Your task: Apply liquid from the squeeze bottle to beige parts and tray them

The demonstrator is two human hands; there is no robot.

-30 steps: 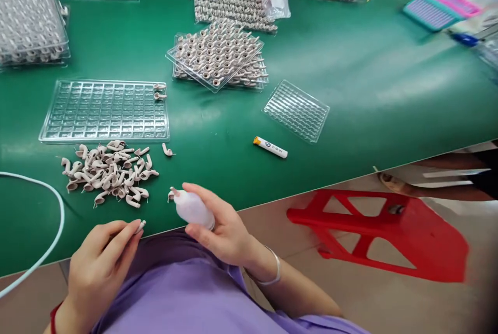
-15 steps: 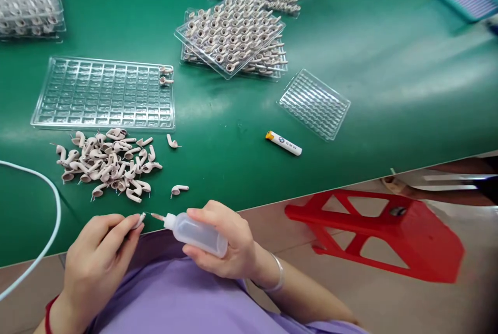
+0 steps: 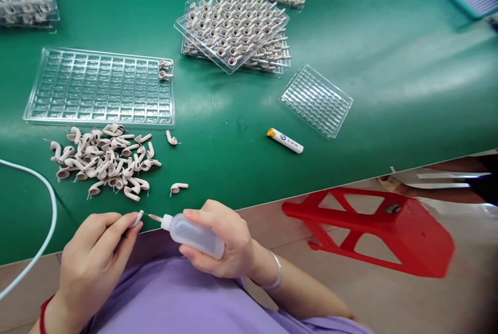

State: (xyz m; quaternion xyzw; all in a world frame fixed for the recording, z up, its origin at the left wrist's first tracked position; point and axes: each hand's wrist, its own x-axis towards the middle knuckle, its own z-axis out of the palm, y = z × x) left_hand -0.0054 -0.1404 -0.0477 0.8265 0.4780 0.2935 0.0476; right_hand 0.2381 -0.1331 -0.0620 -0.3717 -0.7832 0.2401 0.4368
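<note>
Between thumb and fingers, my left hand [image 3: 97, 251] pinches a pale earbud shell [image 3: 137, 219], its stem end poking out toward the right. My right hand [image 3: 225, 243] is wrapped round a translucent squeeze bottle [image 3: 198, 237], tilted so its needle tip [image 3: 154, 217] points left at the stem end. The needle is right at that end; whether it touches I cannot tell. Beyond my hands lies a heap of similar earbud shells [image 3: 105, 160], thin wires sticking out of some. Two single shells lie right of the heap, one being the nearer shell [image 3: 179, 188].
Behind the heap sits a clear compartment tray [image 3: 97, 87] with two shells at its right end. Filled trays [image 3: 235, 28] are stacked farther back. A small clear tray [image 3: 317, 100] and a white lighter-like cylinder [image 3: 285, 140] lie right. A white cable [image 3: 49, 230] curves at left; a red stool [image 3: 412, 235] stands below.
The view has shifted slightly. Both hands keep their holds, and the needle tip is still at the stem end of the shell.
</note>
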